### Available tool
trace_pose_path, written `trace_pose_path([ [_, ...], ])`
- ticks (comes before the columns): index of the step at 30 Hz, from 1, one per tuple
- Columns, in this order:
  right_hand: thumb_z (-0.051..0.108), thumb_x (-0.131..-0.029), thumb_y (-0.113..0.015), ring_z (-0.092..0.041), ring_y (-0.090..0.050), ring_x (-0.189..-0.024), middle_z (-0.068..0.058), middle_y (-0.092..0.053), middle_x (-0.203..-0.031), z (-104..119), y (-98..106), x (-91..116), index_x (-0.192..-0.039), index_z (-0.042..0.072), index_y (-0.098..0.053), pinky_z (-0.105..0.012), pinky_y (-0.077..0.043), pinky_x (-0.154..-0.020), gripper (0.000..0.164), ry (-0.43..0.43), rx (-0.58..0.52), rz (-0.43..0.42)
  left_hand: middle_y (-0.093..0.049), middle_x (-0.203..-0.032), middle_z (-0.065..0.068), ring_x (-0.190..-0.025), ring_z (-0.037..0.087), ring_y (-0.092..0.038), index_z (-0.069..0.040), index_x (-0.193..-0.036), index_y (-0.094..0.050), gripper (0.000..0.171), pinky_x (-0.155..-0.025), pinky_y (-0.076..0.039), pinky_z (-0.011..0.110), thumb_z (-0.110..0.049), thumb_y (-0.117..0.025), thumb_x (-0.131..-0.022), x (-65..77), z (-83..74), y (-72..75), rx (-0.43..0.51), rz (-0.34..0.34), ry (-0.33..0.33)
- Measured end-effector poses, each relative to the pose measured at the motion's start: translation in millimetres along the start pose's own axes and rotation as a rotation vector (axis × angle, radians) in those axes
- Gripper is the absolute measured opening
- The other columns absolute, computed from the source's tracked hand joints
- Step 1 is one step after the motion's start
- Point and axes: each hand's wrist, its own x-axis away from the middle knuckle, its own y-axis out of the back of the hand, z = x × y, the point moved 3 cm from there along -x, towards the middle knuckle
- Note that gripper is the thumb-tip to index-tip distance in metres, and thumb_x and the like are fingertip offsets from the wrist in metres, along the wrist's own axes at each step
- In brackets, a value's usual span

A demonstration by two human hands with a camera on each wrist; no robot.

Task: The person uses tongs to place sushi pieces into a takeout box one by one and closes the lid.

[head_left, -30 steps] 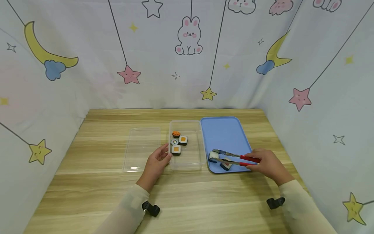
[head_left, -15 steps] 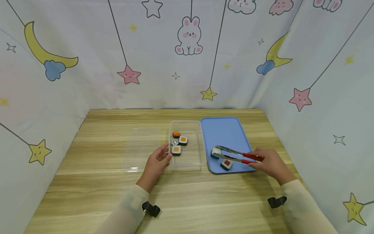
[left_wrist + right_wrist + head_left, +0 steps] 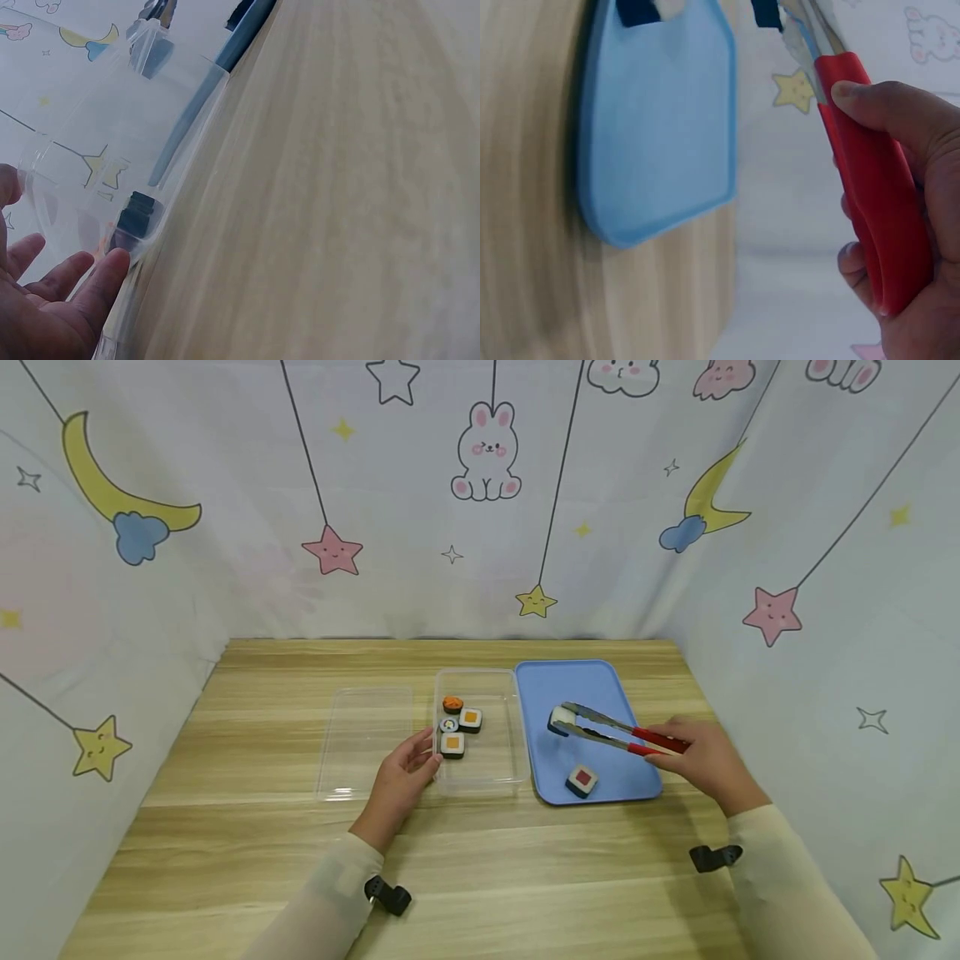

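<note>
My right hand [image 3: 701, 760] grips a pair of tongs [image 3: 609, 723] by the red handles [image 3: 877, 180]. Between the metal tips is a white sushi piece [image 3: 561, 719] with a dark side, held above the blue tray [image 3: 585, 681]. A second piece with a red centre [image 3: 582, 780] lies near the tray's front edge. My left hand [image 3: 399, 781] rests its fingers and thumb against the left side of a clear plastic container [image 3: 491, 781]. Inside it sit an orange-topped piece [image 3: 452, 703], a small round roll [image 3: 448, 724] and two orange-centred pieces [image 3: 470, 718].
A clear lid [image 3: 367, 743] lies flat on the wooden table [image 3: 465, 877], left of the container. The tray's left edge stands right beside the container. A printed white curtain [image 3: 412, 593] encloses the table at the back and sides.
The right hand has raised the tongs and the white sushi piece up and away to the right, uncovering the red-centred piece. My left hand has stayed at the container.
</note>
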Motion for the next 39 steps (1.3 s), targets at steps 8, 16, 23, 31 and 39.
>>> trace_pose_path([
  [8, 0.019, -0.082, -0.09, -0.022, -0.063, -0.086, -0.005, -0.073, -0.1, 15.9, 5.9, -18.8, -0.117, 0.01, -0.08, -0.034, -0.055, -0.069, 0.038, 0.058, 0.0, -0.028, -0.061, -0.142, 0.017, -0.126, 0.032, -0.061, -0.012, -0.15, -0.056, 0.054, -0.107, -0.048, 0.041, -0.014, -0.072, -0.099, -1.7, 0.5, -0.3, -0.001, -0.01, -0.01],
  [16, 0.016, -0.082, -0.089, -0.025, -0.064, -0.087, -0.006, -0.073, -0.102, 41.2, -13.2, -40.6, -0.117, 0.009, -0.08, -0.03, -0.055, -0.067, 0.037, 0.088, -0.098, 0.039, -0.06, -0.143, 0.021, -0.127, 0.035, -0.06, -0.01, -0.151, -0.054, 0.055, -0.109, -0.047, 0.047, -0.016, -0.072, -0.099, 0.0, -0.3, -0.2, -0.011, -0.003, -0.009],
  [23, 0.016, -0.08, -0.091, -0.027, -0.064, -0.089, 0.001, -0.072, -0.101, 70.1, -34.4, -60.8, -0.118, 0.011, -0.08, -0.033, -0.057, -0.069, 0.039, 0.198, -0.069, 0.113, -0.062, -0.143, 0.015, -0.128, 0.032, -0.06, -0.014, -0.15, -0.055, 0.054, -0.109, -0.047, 0.048, -0.017, -0.072, -0.099, -1.6, 0.4, 0.6, -0.006, 0.001, 0.003],
  [31, 0.02, -0.08, -0.091, -0.019, -0.061, -0.084, 0.006, -0.069, -0.094, 94.8, -48.6, -80.2, -0.114, 0.012, -0.081, -0.034, -0.052, -0.071, 0.037, 0.351, 0.056, 0.192, -0.061, -0.143, 0.016, -0.127, 0.032, -0.061, -0.013, -0.15, -0.055, 0.054, -0.108, -0.048, 0.046, -0.017, -0.072, -0.099, -1.5, -1.2, 0.6, -0.009, 0.005, -0.01],
  [39, 0.02, -0.079, -0.09, -0.014, -0.059, -0.082, 0.008, -0.067, -0.09, 109.5, -54.5, -94.5, -0.11, 0.013, -0.083, -0.033, -0.053, -0.071, 0.032, 0.374, 0.161, 0.256, -0.06, -0.145, 0.017, -0.128, 0.033, -0.06, -0.011, -0.152, -0.053, 0.056, -0.109, -0.048, 0.046, -0.018, -0.072, -0.099, -2.2, 0.9, 1.9, -0.013, 0.015, -0.014],
])
